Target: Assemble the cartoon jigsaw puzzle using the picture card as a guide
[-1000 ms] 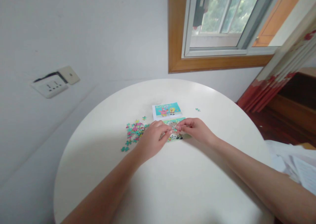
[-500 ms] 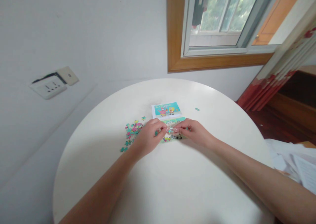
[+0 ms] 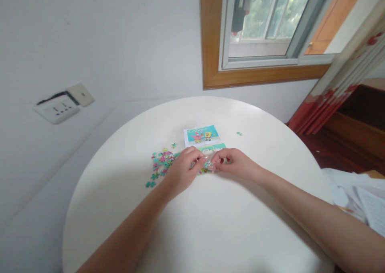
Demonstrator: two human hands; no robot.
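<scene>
My left hand [image 3: 188, 166] and my right hand [image 3: 233, 160] meet over a colourful cartoon puzzle picture [image 3: 221, 146], hiding much of it. Pinched between the fingertips of both hands are small jigsaw puzzle pieces [image 3: 208, 164], green and white; their exact number is not clear. A heap of loose pieces [image 3: 164, 158], teal, pink and yellow, lies just left of my left hand. Behind the hands rests a picture card [image 3: 203, 135] showing a pink and a yellow cartoon figure.
The round white table [image 3: 192, 229] carries everything. A small green piece [image 3: 239, 133] lies apart at the back right. A wall with a socket [image 3: 58, 109] stands behind on the left, a window [image 3: 267, 24] above. Papers [image 3: 357, 192] are at the right, beyond the table edge.
Both hands have shifted slightly toward me with the pieces, now covering more of the picture's lower part. The right hand's fingers have changed their hold. The camera view has moved a little.
</scene>
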